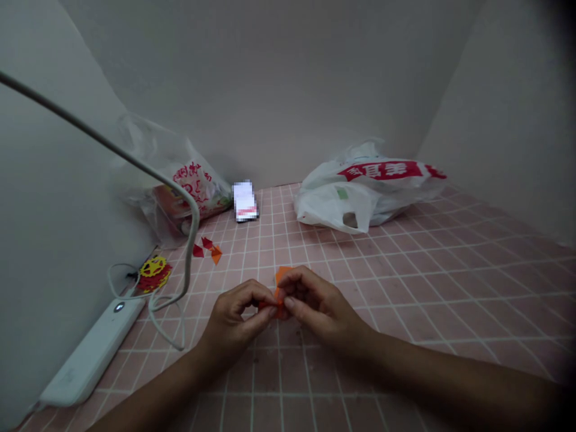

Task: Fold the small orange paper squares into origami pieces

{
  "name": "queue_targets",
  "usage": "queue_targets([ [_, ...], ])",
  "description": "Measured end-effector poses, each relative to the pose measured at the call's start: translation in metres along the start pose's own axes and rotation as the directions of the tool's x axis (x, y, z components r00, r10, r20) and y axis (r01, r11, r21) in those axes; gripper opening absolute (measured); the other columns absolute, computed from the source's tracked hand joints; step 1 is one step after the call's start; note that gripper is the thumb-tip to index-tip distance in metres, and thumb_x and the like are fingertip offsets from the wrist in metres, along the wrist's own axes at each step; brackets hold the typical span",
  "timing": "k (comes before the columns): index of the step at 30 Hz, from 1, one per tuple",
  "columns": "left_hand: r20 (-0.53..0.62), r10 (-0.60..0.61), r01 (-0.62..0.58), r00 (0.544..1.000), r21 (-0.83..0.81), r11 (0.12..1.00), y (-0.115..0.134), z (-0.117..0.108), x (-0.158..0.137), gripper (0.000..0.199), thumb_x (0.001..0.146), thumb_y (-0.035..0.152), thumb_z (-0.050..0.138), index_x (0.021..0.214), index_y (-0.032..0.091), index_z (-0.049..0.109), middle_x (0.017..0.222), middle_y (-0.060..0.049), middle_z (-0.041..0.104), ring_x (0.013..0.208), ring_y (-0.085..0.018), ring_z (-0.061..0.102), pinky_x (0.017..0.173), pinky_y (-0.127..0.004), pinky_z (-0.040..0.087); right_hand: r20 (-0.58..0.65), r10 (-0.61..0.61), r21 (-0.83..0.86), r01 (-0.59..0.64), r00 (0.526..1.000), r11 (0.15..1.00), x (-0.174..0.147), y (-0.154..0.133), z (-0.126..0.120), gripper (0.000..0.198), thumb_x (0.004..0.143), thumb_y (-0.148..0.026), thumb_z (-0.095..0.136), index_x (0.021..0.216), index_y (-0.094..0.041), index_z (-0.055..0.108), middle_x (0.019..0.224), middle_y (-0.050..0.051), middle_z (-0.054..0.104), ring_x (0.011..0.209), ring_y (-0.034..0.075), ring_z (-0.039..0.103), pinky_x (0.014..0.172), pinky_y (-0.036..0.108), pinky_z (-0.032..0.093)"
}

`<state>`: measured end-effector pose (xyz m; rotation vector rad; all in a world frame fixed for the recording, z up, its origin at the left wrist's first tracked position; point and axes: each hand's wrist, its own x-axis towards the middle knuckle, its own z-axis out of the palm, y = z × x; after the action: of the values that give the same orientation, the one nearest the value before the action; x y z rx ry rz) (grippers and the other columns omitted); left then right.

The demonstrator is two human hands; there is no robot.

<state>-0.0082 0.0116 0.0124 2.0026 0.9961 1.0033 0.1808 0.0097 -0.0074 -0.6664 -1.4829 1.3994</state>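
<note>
Both of my hands meet near the middle of the head view, pinching a small piece of orange paper [279, 310] between thumbs and fingertips. My left hand [240, 312] grips its left side, and my right hand [321, 300] grips its right side. Fingers cover much of the paper, so its exact folded shape is hidden. Just behind the fingertips, more orange paper [283, 273] shows; I cannot tell whether it is a separate sheet. Farther off to the left lie a small folded orange paper piece [216, 254] and red paper pieces [198, 250].
A pink, white-gridded surface [405, 288] lies below. At the back stand a clear plastic bag [198, 186], a phone with a lit screen [245, 201] and a white plastic bag [333, 201]. Left are a white lamp base [94, 351], its bent stem [194, 240] and yellow-red cutouts [153, 273].
</note>
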Motion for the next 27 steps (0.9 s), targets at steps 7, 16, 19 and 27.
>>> queue_targets([
  [7, 0.01, 0.037, -0.037, 0.999, 0.07, 0.997, 0.0019, 0.0006, 0.0013, 0.012, 0.082, 0.005, 0.061, 0.08, 0.017, 0.065, 0.076, -0.002, 0.066, 0.07, -0.013, 0.063, 0.066, -0.023, 0.048, -0.009, -0.044, -0.106, 0.043, 0.999, 0.993, -0.0017, 0.0024, -0.0019, 0.013, 0.088, -0.012, 0.056, 0.099, -0.02, 0.055, 0.089, 0.002, 0.06, 0.08, 0.013, 0.06, 0.072, 0.028, 0.05],
  [16, 0.007, 0.023, -0.024, 1.0, 0.132, 0.991, 0.0048, 0.0002, 0.0018, 0.012, 0.082, 0.006, 0.06, 0.08, 0.017, 0.066, 0.074, -0.002, 0.067, 0.068, -0.013, 0.062, 0.063, -0.023, 0.047, 0.015, -0.101, -0.2, 0.102, 0.995, 0.975, 0.0005, -0.0003, -0.0016, 0.012, 0.089, -0.012, 0.053, 0.097, -0.019, 0.056, 0.088, 0.002, 0.063, 0.077, 0.014, 0.062, 0.068, 0.027, 0.051],
  [19, 0.004, 0.013, -0.014, 1.0, 0.16, 0.987, 0.0037, -0.0003, 0.0017, 0.01, 0.082, 0.007, 0.061, 0.08, 0.016, 0.065, 0.073, -0.002, 0.066, 0.066, -0.012, 0.061, 0.062, -0.023, 0.046, 0.031, -0.118, -0.282, 0.122, 0.992, 0.952, 0.0011, 0.0002, -0.0026, 0.013, 0.085, -0.008, 0.055, 0.091, -0.019, 0.058, 0.085, 0.002, 0.063, 0.076, 0.014, 0.061, 0.068, 0.028, 0.05],
  [27, 0.003, 0.053, -0.052, 0.999, 0.204, 0.978, 0.0005, 0.0013, -0.0009, 0.01, 0.084, 0.007, 0.06, 0.082, 0.016, 0.063, 0.075, -0.002, 0.065, 0.069, -0.013, 0.062, 0.064, -0.024, 0.047, 0.037, -0.146, -0.424, 0.148, 0.989, 0.893, 0.001, 0.0022, -0.0035, 0.015, 0.084, -0.004, 0.056, 0.085, -0.019, 0.059, 0.082, 0.002, 0.063, 0.076, 0.016, 0.059, 0.069, 0.029, 0.046],
])
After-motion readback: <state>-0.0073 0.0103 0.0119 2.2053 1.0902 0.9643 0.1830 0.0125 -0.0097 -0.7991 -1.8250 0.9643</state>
